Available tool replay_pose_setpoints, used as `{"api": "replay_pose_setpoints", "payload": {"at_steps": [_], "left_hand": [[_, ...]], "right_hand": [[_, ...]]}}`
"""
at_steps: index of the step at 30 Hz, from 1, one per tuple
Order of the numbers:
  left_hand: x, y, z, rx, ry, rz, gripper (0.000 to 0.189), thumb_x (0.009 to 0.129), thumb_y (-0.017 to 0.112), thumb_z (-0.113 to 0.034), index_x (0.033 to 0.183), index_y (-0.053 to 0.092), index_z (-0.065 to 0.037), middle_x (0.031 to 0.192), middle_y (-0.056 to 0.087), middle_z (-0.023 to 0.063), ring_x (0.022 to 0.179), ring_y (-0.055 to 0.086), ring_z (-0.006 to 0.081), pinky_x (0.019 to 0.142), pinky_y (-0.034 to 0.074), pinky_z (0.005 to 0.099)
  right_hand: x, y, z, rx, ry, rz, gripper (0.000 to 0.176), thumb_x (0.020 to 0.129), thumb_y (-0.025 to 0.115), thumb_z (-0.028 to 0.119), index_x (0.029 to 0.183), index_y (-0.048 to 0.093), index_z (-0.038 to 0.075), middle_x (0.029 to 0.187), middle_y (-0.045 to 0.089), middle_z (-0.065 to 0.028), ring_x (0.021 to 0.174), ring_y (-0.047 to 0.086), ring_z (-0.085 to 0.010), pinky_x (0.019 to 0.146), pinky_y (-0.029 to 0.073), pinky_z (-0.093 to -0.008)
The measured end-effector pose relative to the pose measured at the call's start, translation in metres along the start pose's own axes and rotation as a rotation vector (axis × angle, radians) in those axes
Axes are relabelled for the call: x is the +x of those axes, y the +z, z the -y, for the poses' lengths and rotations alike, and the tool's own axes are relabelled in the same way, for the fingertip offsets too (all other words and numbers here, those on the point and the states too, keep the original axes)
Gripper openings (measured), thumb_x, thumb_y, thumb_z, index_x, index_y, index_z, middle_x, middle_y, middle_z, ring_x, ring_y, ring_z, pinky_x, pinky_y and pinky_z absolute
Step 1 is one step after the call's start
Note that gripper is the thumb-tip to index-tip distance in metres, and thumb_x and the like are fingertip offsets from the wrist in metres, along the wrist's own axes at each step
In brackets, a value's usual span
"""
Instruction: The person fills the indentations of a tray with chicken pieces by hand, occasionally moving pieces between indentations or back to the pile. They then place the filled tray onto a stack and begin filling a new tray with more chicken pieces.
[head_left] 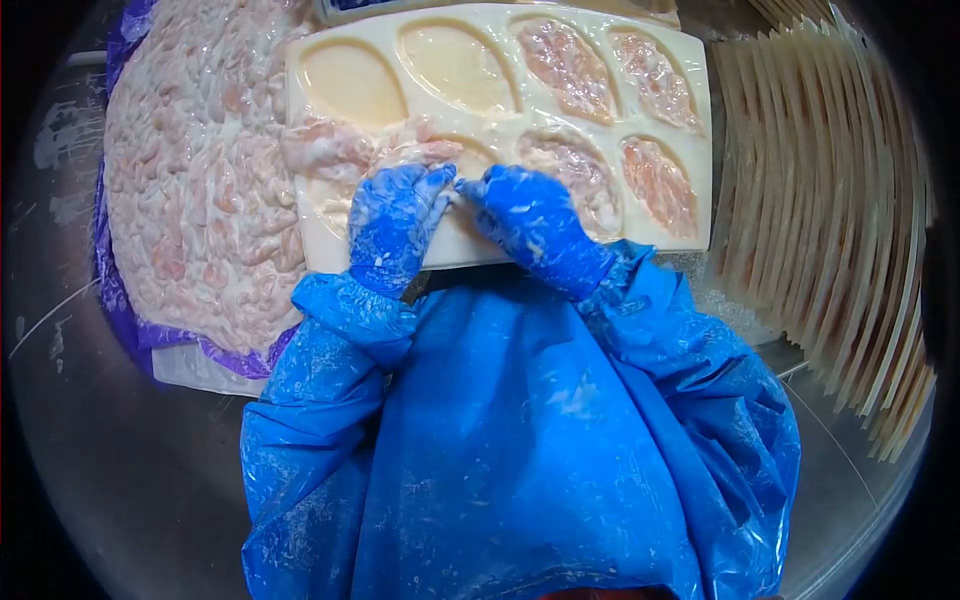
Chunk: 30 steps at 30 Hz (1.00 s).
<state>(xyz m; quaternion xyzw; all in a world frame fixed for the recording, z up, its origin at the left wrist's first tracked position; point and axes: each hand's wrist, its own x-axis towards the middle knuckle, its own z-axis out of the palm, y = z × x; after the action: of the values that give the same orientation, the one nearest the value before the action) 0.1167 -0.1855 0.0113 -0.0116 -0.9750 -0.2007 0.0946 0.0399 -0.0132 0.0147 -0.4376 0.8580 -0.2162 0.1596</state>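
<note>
A white moulded tray [640, 235] with several leaf-shaped hollows lies in front of me. Pale raw meat [567, 68] fills the hollows on its right side; two hollows at the upper left show a bare bottom. Loose pieces of raw meat [340, 148] lie across the tray's left middle, just beyond my left hand. My blue-gloved left hand [393, 222] and right hand [538, 225] meet over the front middle hollow, fingertips pinched close together. A small pale bit shows between them, too small to name. The hand backs hide much of the hollows beneath.
A large heap of pale raw meat [200, 190] sits on purple plastic sheeting [122, 290] at the left. To the right stands a long row of thin, upright pale sheets [810, 190]. A metal table [60, 400] lies beneath; a blue-edged container [350, 8] is at the back.
</note>
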Motion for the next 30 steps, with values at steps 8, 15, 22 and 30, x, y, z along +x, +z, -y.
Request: {"api": "replay_pose_setpoints", "payload": {"at_steps": [8, 15, 22, 30], "left_hand": [[0.006, -0.015, 0.001, -0.086, 0.115, 0.041, 0.029, 0.073, 0.073, -0.028, 0.096, 0.065, -0.012, 0.098, 0.060, 0.0094, 0.090, 0.054, 0.0292, 0.079, 0.042, 0.0420], [0.044, -0.035, 0.012, -0.383, -0.091, -0.105, 0.020, 0.076, 0.069, -0.020, 0.091, 0.064, -0.009, 0.095, 0.060, 0.0109, 0.090, 0.055, 0.0317, 0.081, 0.043, 0.0450], [0.106, -0.001, 0.036, -0.132, 0.008, -0.320, 0.021, 0.080, 0.065, -0.026, 0.095, 0.066, -0.011, 0.107, 0.062, 0.0093, 0.099, 0.056, 0.0269, 0.085, 0.043, 0.0427], [0.123, -0.011, 0.023, -0.028, -0.305, 0.425, 0.028, 0.089, 0.056, -0.033, 0.106, 0.067, -0.015, 0.100, 0.066, 0.0090, 0.091, 0.060, 0.0322, 0.080, 0.045, 0.0432]], "right_hand": [[0.011, -0.021, -0.016, -0.012, -0.104, -0.190, 0.017, 0.074, 0.064, 0.019, 0.087, 0.066, 0.009, 0.081, 0.057, -0.0135, 0.079, 0.056, -0.0317, 0.071, 0.045, -0.0433], [0.033, -0.063, -0.026, 0.597, 0.171, -0.235, 0.031, 0.079, 0.067, 0.029, 0.094, 0.064, 0.003, 0.090, 0.062, -0.0163, 0.083, 0.059, -0.0325, 0.076, 0.048, -0.0379], [0.081, -0.051, -0.042, -0.118, 0.051, -0.489, 0.043, 0.079, 0.064, 0.024, 0.119, 0.059, 0.009, 0.107, 0.062, -0.0165, 0.100, 0.058, -0.0336, 0.089, 0.045, -0.0409], [0.120, -0.085, -0.059, 0.683, 0.430, -0.400, 0.024, 0.087, 0.059, 0.016, 0.108, 0.065, 0.005, 0.101, 0.064, -0.0164, 0.089, 0.062, -0.0311, 0.083, 0.048, -0.0373]]}}
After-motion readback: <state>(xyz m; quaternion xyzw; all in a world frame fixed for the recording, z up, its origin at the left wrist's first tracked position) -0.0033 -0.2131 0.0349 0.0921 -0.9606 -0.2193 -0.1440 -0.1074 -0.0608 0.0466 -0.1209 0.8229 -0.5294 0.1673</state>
